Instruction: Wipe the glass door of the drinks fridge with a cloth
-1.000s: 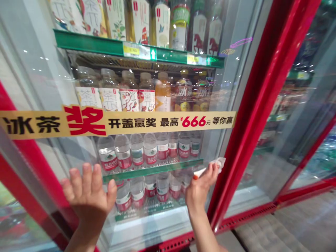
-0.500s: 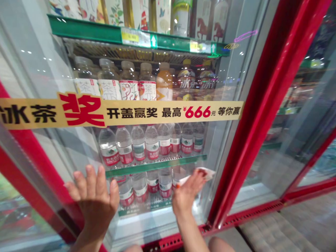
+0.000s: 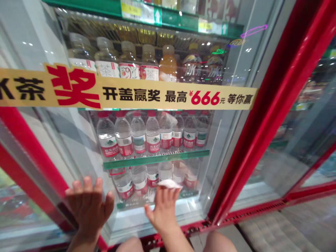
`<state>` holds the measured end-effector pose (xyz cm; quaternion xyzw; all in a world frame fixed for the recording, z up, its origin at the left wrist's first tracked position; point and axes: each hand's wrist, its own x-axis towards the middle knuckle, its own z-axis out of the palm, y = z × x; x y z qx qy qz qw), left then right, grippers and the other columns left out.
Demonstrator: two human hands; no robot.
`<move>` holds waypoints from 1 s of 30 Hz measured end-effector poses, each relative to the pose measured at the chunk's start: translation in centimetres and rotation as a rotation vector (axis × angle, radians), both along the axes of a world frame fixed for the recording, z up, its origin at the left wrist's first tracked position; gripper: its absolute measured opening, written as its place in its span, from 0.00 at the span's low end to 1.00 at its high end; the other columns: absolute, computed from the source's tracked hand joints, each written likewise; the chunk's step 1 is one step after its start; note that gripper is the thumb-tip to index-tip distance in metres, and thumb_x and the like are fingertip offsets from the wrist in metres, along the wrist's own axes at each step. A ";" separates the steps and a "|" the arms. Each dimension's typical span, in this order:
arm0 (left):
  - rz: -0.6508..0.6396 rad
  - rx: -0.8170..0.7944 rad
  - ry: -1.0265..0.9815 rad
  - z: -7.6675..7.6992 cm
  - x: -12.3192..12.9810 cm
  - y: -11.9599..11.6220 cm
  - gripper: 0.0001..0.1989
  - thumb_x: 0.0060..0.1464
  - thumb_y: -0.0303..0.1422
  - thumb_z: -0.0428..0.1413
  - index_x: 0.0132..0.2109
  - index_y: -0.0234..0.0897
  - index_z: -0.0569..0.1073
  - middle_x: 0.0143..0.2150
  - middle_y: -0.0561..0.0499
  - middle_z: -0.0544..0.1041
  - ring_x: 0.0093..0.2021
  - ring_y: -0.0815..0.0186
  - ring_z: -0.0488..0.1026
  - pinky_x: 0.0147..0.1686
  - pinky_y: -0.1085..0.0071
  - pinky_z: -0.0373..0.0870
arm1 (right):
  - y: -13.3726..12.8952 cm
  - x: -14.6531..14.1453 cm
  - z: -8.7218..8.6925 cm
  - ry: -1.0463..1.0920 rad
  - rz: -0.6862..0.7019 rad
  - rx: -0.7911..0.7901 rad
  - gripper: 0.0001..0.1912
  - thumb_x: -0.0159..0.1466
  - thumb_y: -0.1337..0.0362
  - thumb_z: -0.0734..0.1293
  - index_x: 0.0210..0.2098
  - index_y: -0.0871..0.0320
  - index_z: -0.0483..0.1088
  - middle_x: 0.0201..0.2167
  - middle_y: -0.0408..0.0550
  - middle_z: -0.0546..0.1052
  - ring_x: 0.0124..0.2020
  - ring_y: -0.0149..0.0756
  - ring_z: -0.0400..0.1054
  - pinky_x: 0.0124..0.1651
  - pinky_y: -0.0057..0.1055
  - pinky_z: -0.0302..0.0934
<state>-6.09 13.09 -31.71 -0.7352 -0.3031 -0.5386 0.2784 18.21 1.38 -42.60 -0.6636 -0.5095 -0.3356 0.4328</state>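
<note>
My left hand (image 3: 89,206) lies open at the lower left, fingers up and thumb apart, against the glass door's left side by the red frame. It holds nothing. Right of it, my right hand (image 3: 164,208) has its palm toward the glass door (image 3: 126,220), fingers stretched and thumb out. A thin white tissue (image 3: 171,183) sits under its fingertips, pressed between them and the pane. Most of the tissue is hidden by the fingers. Behind the glass, lower-shelf water bottles (image 3: 153,175) stand close to the right hand.
A yellow printed strip (image 3: 173,96) crosses the door at mid-height. Several water bottles (image 3: 152,134) and tea bottles (image 3: 128,59) fill the shelves inside. A red door frame (image 3: 252,119) slants down at the right. My knees (image 3: 219,241) show at the bottom; grey floor (image 3: 294,224) lies at the right.
My right hand has moved left and slightly down across the glass with the tissue. The left hand stays in place, a little lower in view. The camera view has tilted down slightly.
</note>
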 end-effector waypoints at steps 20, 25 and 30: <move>0.001 0.062 -0.026 -0.5 0.0 0.5 0.46 0.62 0.38 0.57 0.82 0.50 0.50 0.84 0.39 0.52 0.84 0.37 0.45 0.75 0.22 0.47 | -3.8 3.6 -2.8 0.016 -0.174 0.048 0.45 0.76 0.45 0.57 0.83 0.60 0.41 0.69 0.72 0.70 0.75 0.73 0.57 0.71 0.79 0.54; -0.012 0.070 -0.029 -0.9 0.0 0.6 0.45 0.62 0.35 0.58 0.82 0.46 0.52 0.85 0.39 0.51 0.85 0.41 0.43 0.79 0.27 0.42 | -1.7 2.7 -2.2 0.178 -0.244 0.068 0.49 0.77 0.42 0.50 0.83 0.70 0.30 0.78 0.84 0.50 0.79 0.80 0.43 0.67 0.87 0.49; -0.040 -0.026 -0.090 -1.2 0.0 0.6 0.43 0.64 0.39 0.57 0.82 0.54 0.52 0.86 0.46 0.49 0.85 0.41 0.44 0.79 0.26 0.36 | -2.7 0.1 -3.7 -0.006 0.064 -0.117 0.46 0.75 0.34 0.54 0.81 0.55 0.52 0.62 0.66 0.76 0.67 0.67 0.67 0.70 0.79 0.56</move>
